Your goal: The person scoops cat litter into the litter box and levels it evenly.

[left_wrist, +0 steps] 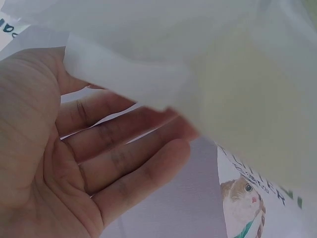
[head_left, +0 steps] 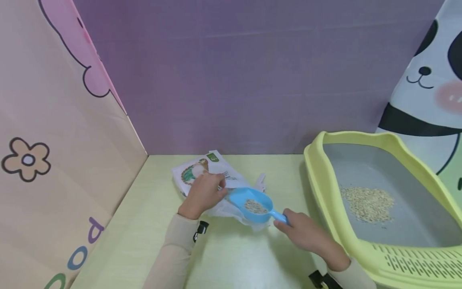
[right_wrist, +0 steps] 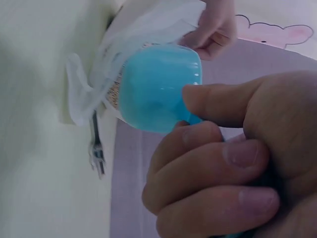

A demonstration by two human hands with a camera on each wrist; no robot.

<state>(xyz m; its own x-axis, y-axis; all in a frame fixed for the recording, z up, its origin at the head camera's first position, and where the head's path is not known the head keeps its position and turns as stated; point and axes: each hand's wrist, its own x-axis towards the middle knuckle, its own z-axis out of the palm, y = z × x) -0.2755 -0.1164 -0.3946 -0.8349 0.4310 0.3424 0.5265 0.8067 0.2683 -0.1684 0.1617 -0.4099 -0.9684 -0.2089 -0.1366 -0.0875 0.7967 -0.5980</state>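
Note:
A blue scoop [head_left: 252, 205] holds some pale pellets [head_left: 255, 206] at the mouth of a printed white plastic bag [head_left: 231, 176], which lies on the table. My right hand [head_left: 304, 230] grips the scoop's handle, its fingers curled round it in the right wrist view. At the bag's opening, my left hand [head_left: 206, 192] pinches the edge between thumb and index finger. The left wrist view shows the other fingers [left_wrist: 124, 168] loosely bent below the translucent bag edge [left_wrist: 133, 79], which hides the thumb tip. More pellets [right_wrist: 114, 94] show inside the bag beside the scoop.
A yellow-rimmed litter box [head_left: 326, 208] with a grey base stands at the right, a heap of pellets [head_left: 368, 204] in it. The pale table [head_left: 231, 257] meets a purple backdrop [head_left: 231, 80] behind and a printed panel [head_left: 72, 160] on the left.

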